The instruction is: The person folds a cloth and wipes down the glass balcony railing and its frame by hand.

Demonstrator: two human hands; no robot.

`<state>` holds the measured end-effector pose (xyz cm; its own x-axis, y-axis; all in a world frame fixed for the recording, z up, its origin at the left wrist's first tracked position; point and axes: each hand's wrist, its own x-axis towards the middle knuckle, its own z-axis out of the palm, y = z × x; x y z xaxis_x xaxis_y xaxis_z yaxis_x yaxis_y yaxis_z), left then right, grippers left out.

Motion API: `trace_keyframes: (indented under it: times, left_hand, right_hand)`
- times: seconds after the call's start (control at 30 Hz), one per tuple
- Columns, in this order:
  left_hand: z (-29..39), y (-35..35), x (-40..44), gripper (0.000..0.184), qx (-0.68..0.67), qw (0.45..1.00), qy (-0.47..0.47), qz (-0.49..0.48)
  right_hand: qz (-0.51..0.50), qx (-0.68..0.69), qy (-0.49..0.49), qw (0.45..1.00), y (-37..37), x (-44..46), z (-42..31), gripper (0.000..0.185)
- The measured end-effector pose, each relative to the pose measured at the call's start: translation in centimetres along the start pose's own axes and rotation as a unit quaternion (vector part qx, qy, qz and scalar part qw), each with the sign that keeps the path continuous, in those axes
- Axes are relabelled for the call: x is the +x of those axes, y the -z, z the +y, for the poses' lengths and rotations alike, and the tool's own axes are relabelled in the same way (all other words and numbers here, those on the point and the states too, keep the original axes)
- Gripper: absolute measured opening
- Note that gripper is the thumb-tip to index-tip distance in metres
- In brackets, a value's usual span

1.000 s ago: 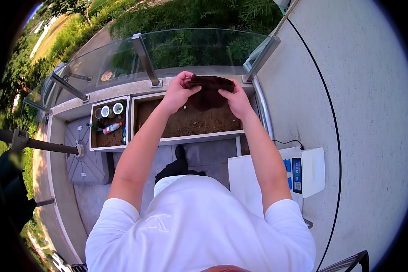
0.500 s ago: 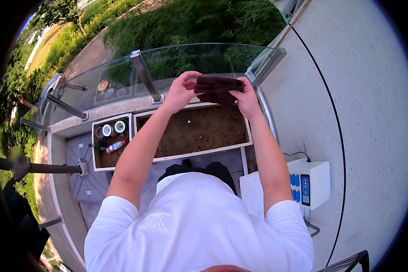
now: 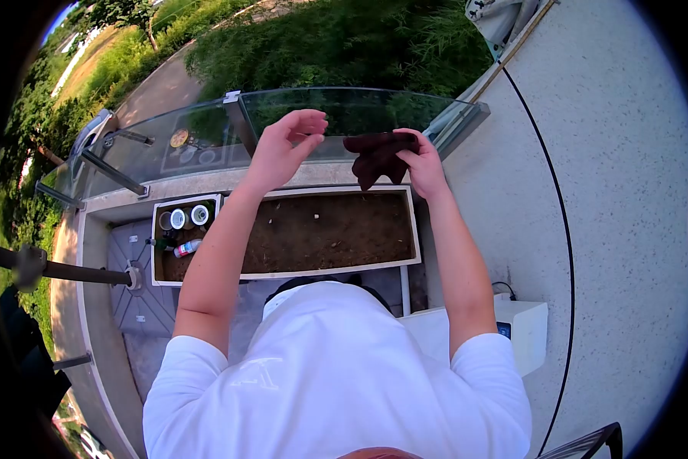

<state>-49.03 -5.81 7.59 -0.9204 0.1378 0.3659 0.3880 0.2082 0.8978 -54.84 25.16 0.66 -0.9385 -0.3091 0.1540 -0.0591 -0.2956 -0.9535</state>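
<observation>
A dark maroon cloth (image 3: 378, 156) hangs in loose folds from my right hand (image 3: 425, 162), pinched between thumb and fingers at its right end. My left hand (image 3: 286, 149) is off the cloth, a short way to its left, with thumb and fingers apart and nothing between them. Both hands are raised in front of the glass railing (image 3: 329, 107), above the far edge of a long planter (image 3: 329, 269) of brown soil.
A smaller planter (image 3: 157, 252) at the left holds white cups (image 3: 179, 219) and a plastic bottle (image 3: 187, 248). A grey umbrella base (image 3: 141, 302) is beside it. A white appliance (image 3: 529, 329) stands at the right by the pale wall (image 3: 619, 229).
My left hand has let go of the cloth and moved left. The cloth now dangles from my right hand alone, which has shifted slightly right. The view has tilted a little.
</observation>
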Motion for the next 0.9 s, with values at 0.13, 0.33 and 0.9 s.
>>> trace_keyframes:
  times: [0.13,0.33,0.9]
  left_hand:
    - [10.6,3.9,0.4,0.028,-0.111,0.96,-0.229,0.115]
    - [21.8,8.6,0.0,0.061,-0.346,0.813,-0.46,-0.088]
    - [22.7,8.3,0.1,0.066,-0.303,0.781,-0.53,-0.132]
  right_hand:
    - [-0.003,-0.034,0.001,0.999,1.0,0.8,-1.1,0.039]
    - [0.008,-0.021,0.023,0.999,2.4,1.9,-0.8,0.038]
    - [0.042,-0.02,0.028,0.999,4.7,2.2,-1.1,0.039]
